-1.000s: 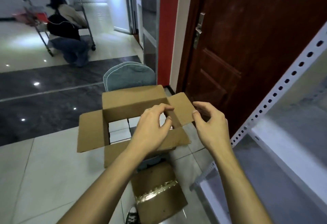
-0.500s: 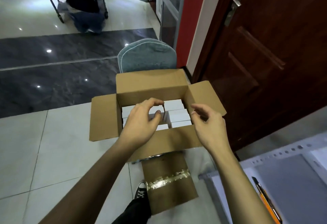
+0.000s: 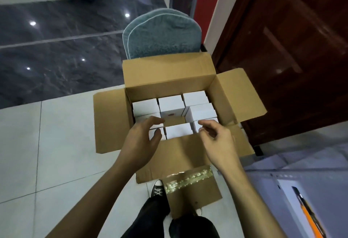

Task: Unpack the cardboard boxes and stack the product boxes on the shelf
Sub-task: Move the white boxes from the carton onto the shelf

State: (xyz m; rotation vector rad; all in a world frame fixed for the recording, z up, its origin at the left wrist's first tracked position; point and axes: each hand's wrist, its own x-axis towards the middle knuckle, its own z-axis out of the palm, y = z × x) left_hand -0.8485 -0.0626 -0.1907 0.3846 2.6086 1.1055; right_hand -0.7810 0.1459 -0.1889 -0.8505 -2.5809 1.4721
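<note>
An open cardboard box point(image 3: 169, 79) stands on the floor with its flaps folded out. Several small white product boxes point(image 3: 170, 103) fill it, with one gap in the middle showing the brown bottom. My left hand point(image 3: 141, 141) hovers over the near left corner, fingers loosely curved, holding nothing. My right hand point(image 3: 218, 140) hovers over the near right corner, fingers loosely curled and empty. A white shelf board point(image 3: 293, 190) lies at the lower right.
A teal cushioned chair back point(image 3: 162, 34) stands behind the box. A dark wooden door point(image 3: 291, 49) is at the right. A second taped cardboard piece point(image 3: 190, 190) lies by my feet. An orange utility knife point(image 3: 308, 217) rests on the shelf board. A person crouches at the top left.
The view has tilted down and moved over the box, so its contents show fully. Both hands have lowered toward the near edge of the box and spread slightly apart.
</note>
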